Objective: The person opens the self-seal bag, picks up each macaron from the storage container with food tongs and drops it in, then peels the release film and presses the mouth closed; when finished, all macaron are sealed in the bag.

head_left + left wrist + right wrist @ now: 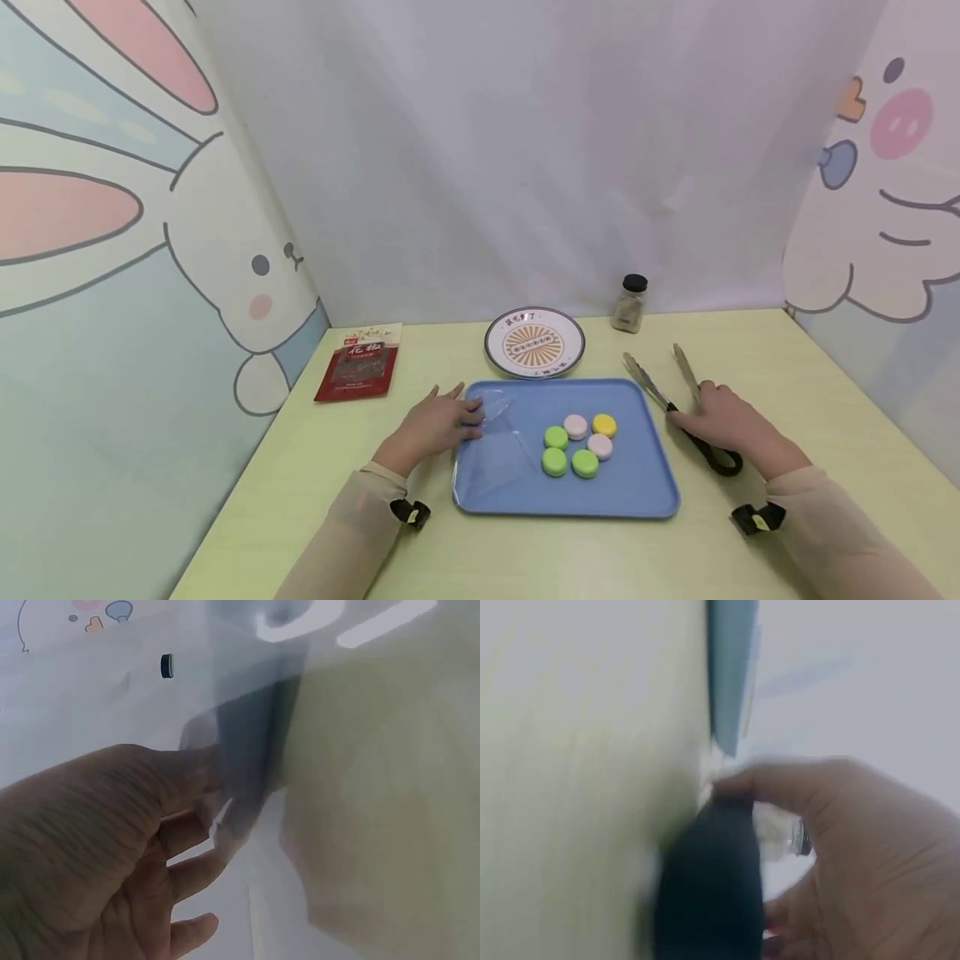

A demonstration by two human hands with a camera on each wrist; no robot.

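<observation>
My left hand [438,425] is at the left rim of the blue tray [637,500], fingers spread. Its thumb and fingertips pinch a piece of clear plastic film [498,450] that spreads over the tray's left part; the film's lower edge is hard to make out. Through the film in the left wrist view, the same hand [127,840] shows. To the right of the tray, my right hand [723,417] grips the black handle of metal tongs [648,379], their arms spread apart. Three green macarons [554,462], two pink macarons [575,427] and a yellow macaron [603,426] lie on the tray.
A patterned plate [517,329] stands just behind the tray. A small glass jar [628,312] with a black lid is at the back right. On the left lies a red spice packet [360,367]. Printed walls close in both sides of the pale table [555,558].
</observation>
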